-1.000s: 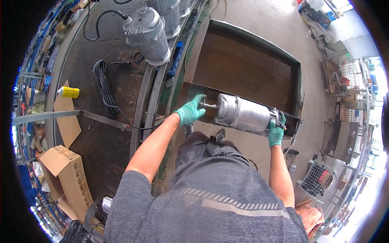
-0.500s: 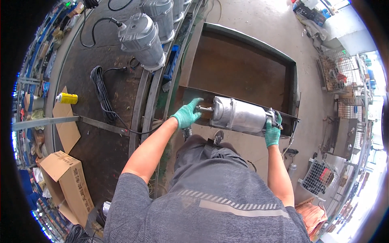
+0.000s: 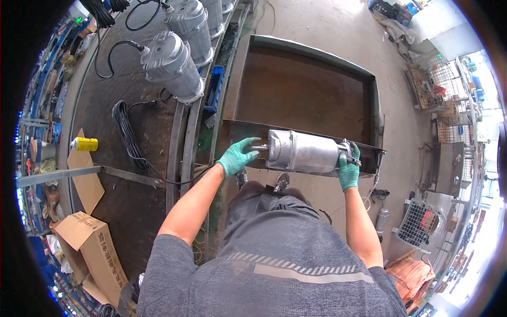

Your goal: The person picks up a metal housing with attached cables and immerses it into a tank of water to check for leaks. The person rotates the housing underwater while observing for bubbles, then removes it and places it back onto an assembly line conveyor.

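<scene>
A silver, ribbed cylindrical metal motor housing [image 3: 303,152] lies on its side, held crosswise in front of my body over the near edge of the metal tray [image 3: 376,108]. My left hand [image 3: 237,156], in a green glove, has its fingers and thumb around the thin metal shaft [image 3: 260,148] at the housing's left end. At the other end, my right hand [image 3: 349,168], also green-gloved, is closed around the end with a metal bracket and a small brass-coloured fitting [image 3: 358,164]. The palm side of the right hand is hidden.
Several similar upright silver housings [image 3: 171,66] with black cables stand on rails at the upper left. On the dark bench lie a coiled black cable [image 3: 125,134], a yellow spray can [image 3: 85,144] and an open cardboard box [image 3: 92,248]. A blue bin [image 3: 214,89] sits beside the rails.
The view has shifted slightly, so the surroundings sit a little lower and further left. The housing stays between my hands, and the left fingers now lie further along the shaft.
</scene>
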The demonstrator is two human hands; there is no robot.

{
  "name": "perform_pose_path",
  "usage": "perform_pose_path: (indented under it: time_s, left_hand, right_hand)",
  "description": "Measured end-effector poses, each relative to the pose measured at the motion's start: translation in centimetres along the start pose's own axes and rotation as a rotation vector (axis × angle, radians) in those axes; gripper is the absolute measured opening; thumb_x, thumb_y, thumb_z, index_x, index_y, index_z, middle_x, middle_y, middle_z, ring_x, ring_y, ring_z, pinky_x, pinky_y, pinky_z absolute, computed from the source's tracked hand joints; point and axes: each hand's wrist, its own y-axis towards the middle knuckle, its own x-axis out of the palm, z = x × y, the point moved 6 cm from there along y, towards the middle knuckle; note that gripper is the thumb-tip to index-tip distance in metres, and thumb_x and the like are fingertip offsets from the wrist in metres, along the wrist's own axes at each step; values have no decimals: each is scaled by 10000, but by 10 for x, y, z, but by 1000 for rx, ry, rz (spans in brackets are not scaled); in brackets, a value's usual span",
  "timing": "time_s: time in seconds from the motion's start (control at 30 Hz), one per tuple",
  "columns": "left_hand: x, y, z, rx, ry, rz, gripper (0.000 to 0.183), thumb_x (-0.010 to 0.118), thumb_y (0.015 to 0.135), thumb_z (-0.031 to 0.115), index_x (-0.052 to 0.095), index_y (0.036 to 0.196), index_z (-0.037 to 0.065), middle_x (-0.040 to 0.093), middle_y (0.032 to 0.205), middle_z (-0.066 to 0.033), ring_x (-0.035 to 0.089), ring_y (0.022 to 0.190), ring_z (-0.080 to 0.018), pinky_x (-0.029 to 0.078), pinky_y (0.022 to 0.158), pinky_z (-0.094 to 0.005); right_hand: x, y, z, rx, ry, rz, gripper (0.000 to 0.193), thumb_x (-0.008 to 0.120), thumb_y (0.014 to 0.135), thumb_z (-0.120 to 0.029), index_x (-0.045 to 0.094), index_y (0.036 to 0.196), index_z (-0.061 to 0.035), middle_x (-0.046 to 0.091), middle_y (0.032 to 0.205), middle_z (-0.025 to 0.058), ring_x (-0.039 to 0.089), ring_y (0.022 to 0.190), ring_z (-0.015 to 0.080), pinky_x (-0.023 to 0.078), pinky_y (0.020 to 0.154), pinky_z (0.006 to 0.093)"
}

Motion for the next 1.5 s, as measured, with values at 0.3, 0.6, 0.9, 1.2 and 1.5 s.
perform_pose_path:
  time_s: [0.3, 0.6, 0.9, 1.2, 1.5]
  left_hand:
    - [-9, 5, 7, -73, 196, -84, 650, 682, 941, 185, 432, 1538, 243, 698, 1174, -285, 678, 1109, -463, 549, 941, -490]
    - [-6, -1, -1, -57, -92, -77, 705, 601, 966, 60, 373, 1611, 232, 637, 930, -27, 550, 639, -138, 491, 574, -315]
    - [9, 0, 19, -356, -937, -189, 583, 699, 1004, 183, 484, 1545, 192, 669, 1014, -14, 586, 706, -113, 526, 637, -268]
    - [3, 11, 5, -267, -220, -51, 363, 764, 962, 288, 696, 1266, 101, 693, 826, -30, 576, 578, -129, 470, 538, -260]
    - [-11, 3, -21, -104, -200, -62, 528, 701, 960, 128, 518, 1455, 114, 711, 907, -78, 663, 704, -206, 546, 620, -339]
  right_hand:
    - [-2, -7, -25, -78, -90, 25, 550, 598, 974, -4, 425, 1487, -97, 607, 1376, 69, 601, 1194, 160, 477, 1054, 301]
    - [3, -3, -10, -19, 88, 47, 579, 674, 957, -33, 450, 1490, -79, 615, 1393, 65, 616, 1034, 106, 519, 938, 273]
    - [-1, -5, -1, 63, 253, 42, 669, 650, 925, 37, 405, 1537, -75, 600, 1157, -30, 472, 773, 18, 489, 786, 178]
    - [-2, -5, -3, 127, 197, 53, 666, 663, 901, 75, 452, 1516, -67, 601, 968, -32, 529, 777, 57, 527, 756, 237]
    - [6, -6, -16, 89, 120, -16, 676, 599, 931, 29, 364, 1558, -59, 597, 1372, 14, 557, 860, 46, 516, 877, 226]
